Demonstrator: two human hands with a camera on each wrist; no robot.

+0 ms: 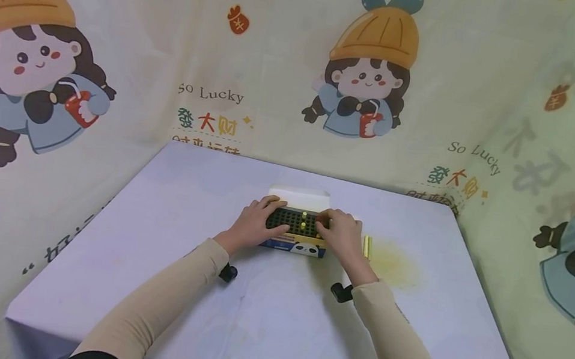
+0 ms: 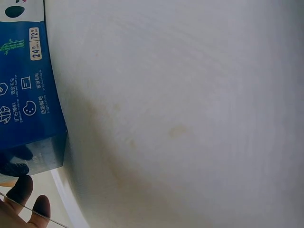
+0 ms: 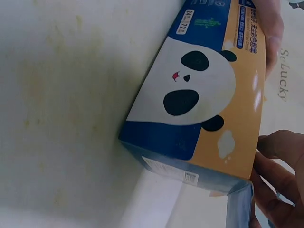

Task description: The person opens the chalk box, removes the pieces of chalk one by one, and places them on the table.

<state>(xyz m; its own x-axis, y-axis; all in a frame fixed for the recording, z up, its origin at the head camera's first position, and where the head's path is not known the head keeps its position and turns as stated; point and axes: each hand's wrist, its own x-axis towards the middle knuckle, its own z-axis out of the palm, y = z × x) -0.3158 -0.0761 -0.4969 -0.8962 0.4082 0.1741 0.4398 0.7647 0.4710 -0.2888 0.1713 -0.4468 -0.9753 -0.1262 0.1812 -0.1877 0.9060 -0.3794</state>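
A blue and yellow chalk box (image 1: pixel 281 245) with a panda on its front stands on the table, its white lid flap (image 1: pixel 298 196) raised at the back. Inside the top is a black grid (image 1: pixel 287 222) of holes, where yellow chalk sticks (image 1: pixel 303 226) stand upright. My left hand (image 1: pixel 253 222) grips the box's left end, thumb over the front edge and fingers toward the back. Over the right end of the grid is my right hand (image 1: pixel 342 235), thumb and fingers bent close together at the box's edge; whether they pinch a chalk I cannot tell.
Yellow chalk sticks (image 1: pixel 367 248) lie on the white tablecloth (image 1: pixel 183 311) just right of the right hand, near a yellow dust stain (image 1: pixel 396 266). A printed cartoon curtain (image 1: pixel 278 81) hangs behind the table and along both sides.
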